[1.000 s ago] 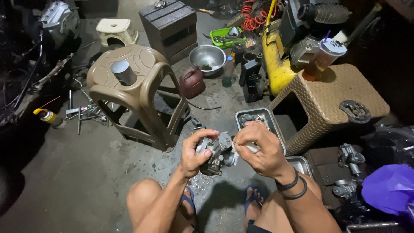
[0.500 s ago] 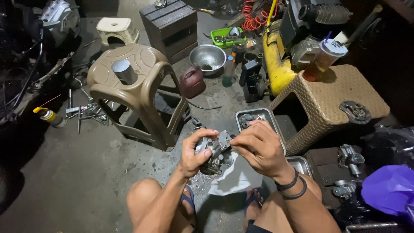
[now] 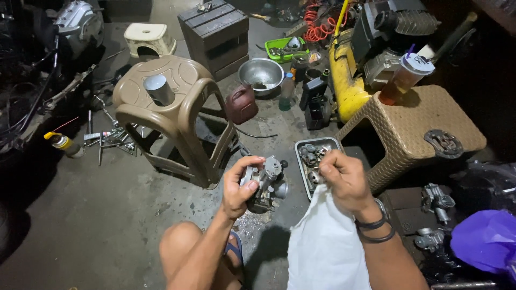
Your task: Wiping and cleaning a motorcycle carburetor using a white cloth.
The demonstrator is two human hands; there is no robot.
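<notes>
Here the left hand grips a small metal carburetor low in the centre of the view, above the concrete floor, its fingers wrapped round the left flank of the body and the thumb pressed on its near side. The carburetor's long axis runs roughly from 7 o'clock up to 1 o'clock, with the cap end toward 1 o'clock and a round port facing 4 o'clock. Just beside it, at 3 o'clock, the right hand pinches the top of a white cloth, fingers bunched together on the fabric, which hangs down toward 6 o'clock; the hand and the carburetor stand slightly apart. Between and just beyond the two hands, at 12 o'clock from the right one, lies a metal tray of small parts. At 10 o'clock from the carburetor stands a brown plastic stool with a grey metal cylinder on its seat. At 2 o'clock a woven stool carries an iced drink cup and a dark gasket. Farther off at 12 o'clock sit a steel bowl, a dark red jug and a yellow compressor tank. A purple bag lies at 4 o'clock.
</notes>
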